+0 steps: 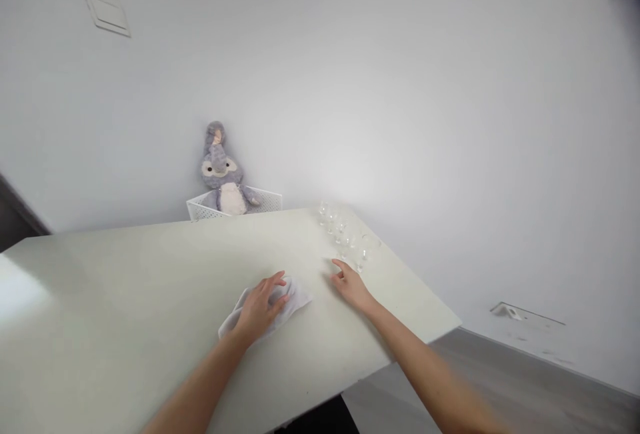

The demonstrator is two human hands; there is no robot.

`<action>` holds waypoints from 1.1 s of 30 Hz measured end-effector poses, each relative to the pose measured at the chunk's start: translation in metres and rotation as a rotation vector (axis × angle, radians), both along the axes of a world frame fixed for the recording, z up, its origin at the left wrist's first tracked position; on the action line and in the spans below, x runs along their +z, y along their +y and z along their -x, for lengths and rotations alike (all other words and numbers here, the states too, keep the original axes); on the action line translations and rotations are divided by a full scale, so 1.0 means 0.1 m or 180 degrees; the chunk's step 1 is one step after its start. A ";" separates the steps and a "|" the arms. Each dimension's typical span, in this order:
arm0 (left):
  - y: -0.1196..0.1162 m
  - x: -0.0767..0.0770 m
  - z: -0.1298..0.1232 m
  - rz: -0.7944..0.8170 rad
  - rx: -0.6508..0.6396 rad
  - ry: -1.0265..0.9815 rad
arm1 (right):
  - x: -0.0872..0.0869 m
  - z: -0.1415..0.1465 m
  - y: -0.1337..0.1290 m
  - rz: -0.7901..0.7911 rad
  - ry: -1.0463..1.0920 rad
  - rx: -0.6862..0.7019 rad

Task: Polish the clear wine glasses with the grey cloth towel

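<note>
My left hand (263,307) is over a crumpled white cloth (297,294) on the pale table. Its thumb and fingers are spread, and part of the cloth is hidden beneath it. To the right, my right hand (351,285) hovers over or rests on the tabletop; which of these I cannot tell. Thumb and index finger are apart there, with nothing seen between them, while the other fingers are partly hidden. Just beyond that hand, several small clear stemmed glasses (345,239) stand in a group near the table's far right corner.
The white table (125,287) meets the wall at the back. A grey plush toy (231,194) sits in a white perforated basket (270,201) behind the far edge. A wall switch (110,14) is upper left. Grey floor (480,367) shows beyond the right edge.
</note>
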State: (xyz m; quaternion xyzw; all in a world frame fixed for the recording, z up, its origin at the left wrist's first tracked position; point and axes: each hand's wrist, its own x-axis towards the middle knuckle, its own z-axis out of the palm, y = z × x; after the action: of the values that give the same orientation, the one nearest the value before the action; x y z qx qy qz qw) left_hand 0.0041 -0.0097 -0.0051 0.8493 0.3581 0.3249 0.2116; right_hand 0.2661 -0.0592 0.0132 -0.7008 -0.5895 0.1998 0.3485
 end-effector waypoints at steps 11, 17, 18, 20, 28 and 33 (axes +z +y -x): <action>0.03 0.05 0.04 -0.0159 0.0205 0.0066 | 0.00 -0.19 0.34 0.0430 0.0247 -0.0570; 0.08 0.07 0.08 -0.0253 0.0472 -0.0283 | 0.06 0.38 0.06 -0.0569 -0.0718 0.1532; 0.10 0.08 0.09 -0.0295 0.0526 -0.0359 | 0.06 0.50 0.02 -0.0718 -0.0938 0.1978; 0.13 0.12 0.12 -0.0344 0.0678 -0.0522 | 0.04 0.70 -0.01 -0.0867 -0.1262 0.2441; 0.35 0.17 0.35 0.0628 0.1431 -0.1589 | 0.35 0.86 0.52 0.0286 -0.0190 0.1656; 0.47 0.05 0.46 0.1630 0.1741 -0.2239 | 0.64 0.52 0.74 0.0435 -0.0619 0.0856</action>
State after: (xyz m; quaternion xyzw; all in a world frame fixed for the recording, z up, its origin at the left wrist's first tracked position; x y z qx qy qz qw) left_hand -0.0417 0.0371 0.0002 0.4849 0.5424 0.5363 0.4278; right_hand 0.2140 0.0149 0.0772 -0.6538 -0.6938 0.2154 0.2116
